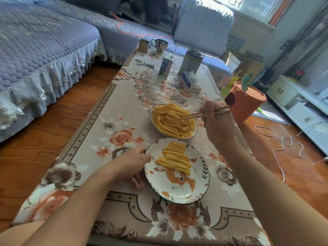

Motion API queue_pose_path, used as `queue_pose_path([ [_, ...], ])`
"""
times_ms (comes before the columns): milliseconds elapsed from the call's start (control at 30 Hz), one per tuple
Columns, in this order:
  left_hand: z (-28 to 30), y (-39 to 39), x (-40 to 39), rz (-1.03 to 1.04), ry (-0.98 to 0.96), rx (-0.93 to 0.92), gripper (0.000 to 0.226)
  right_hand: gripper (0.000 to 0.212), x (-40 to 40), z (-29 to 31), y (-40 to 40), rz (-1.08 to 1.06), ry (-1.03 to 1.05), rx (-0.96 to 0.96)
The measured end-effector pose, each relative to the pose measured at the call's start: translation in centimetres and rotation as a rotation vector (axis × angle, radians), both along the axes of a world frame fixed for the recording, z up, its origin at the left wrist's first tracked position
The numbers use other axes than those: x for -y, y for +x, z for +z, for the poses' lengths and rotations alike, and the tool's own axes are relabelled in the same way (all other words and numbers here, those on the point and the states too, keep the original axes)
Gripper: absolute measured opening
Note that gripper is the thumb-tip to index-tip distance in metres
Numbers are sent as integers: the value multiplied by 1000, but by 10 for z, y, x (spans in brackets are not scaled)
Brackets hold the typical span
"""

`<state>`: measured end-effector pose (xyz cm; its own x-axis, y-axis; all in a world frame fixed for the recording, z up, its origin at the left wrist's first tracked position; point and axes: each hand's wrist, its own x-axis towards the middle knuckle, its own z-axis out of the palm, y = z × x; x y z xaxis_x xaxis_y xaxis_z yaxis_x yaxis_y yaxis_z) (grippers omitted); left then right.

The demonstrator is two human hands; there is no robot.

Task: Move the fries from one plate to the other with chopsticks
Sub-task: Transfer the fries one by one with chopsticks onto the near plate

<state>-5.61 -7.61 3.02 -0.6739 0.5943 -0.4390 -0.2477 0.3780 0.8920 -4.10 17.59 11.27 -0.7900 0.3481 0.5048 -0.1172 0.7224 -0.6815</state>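
A: Where are the fries (pixel 173 119) relative to the hands?

B: The heap fills the far plate (pixel 154 125), ahead of the right hand (pixel 215 121) and to its left; the chopsticks (pixel 204 114) reach leftward from that hand, tips down in the pile's right side; the right hand is plainly the nearer one.

A: And how do the fries lie?

B: Mostly slanted, long axes running from far-left to near-right, so the chopsticks come across them at an angle; I judge that suits a pinch across a single fry's width.

A: Is a fry caught yet?

B: I cannot tell; the tips sit close together among the fries, but whether they lift one is not clear.

A: The hands themselves?

B: The right curls round the chopsticks, thumb up, fingers pinching them; the left hand (pixel 132 165) rests on the bench, thumb over the near plate's (pixel 186 192) left rim, fingers tucked at its edge, steadying it.

A: The near plate?

B: It carries a neat row of fries (pixel 174 159) across its upper half; the next one goes just beside them, I think.
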Motion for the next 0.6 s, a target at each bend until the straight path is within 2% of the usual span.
queue_pose_path([
  [100,0,-1,1,3,-3,5,22,44,7,26,31,0,-132,-33],
  [200,1,-1,0,21,-7,8,22,49,13,38,80,79,-253,54],
  [300,3,3,-2,64,-19,11,23,48,20,25,126,150,-232,226],
  [367,3,6,-3,84,-34,5,27,45,24,11,142,173,-197,276],
  [500,7,13,-3,125,-35,-34,33,39,24,-1,148,117,-69,208],
  [600,4,12,0,190,-45,-53,31,33,22,1,148,65,-98,178],
])
